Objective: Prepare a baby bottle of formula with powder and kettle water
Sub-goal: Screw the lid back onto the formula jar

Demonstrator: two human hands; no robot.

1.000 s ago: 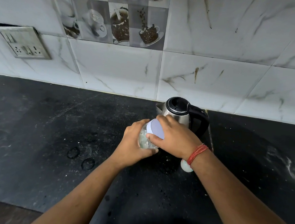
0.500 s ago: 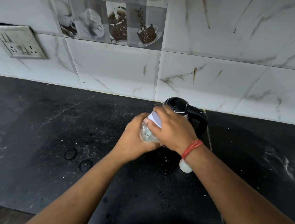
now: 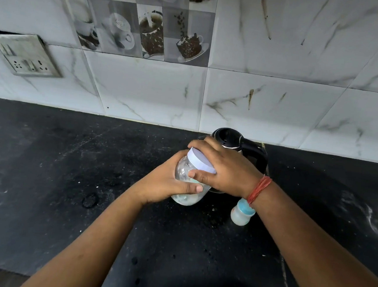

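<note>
A clear jar (image 3: 188,184) with white powder in its bottom is held tilted just above the dark surface (image 3: 43,176), toward the back edge and right of the middle. The left hand (image 3: 168,184) wraps around the jar's body, fingers curled over its front. The right hand (image 3: 223,169) is clamped over the jar's white lid (image 3: 199,160), thumb pressed against the lid's rim. A red thread band (image 3: 259,189) circles the right wrist. Just beside that wrist, a small baby bottle (image 3: 241,213) with a blue collar stands on the surface, partly hidden by the arm. Behind the hands, a steel kettle (image 3: 231,139) with a black handle stands close to the tiled wall (image 3: 278,105). A socket plate (image 3: 28,57) is fixed to the wall at far left.
</note>
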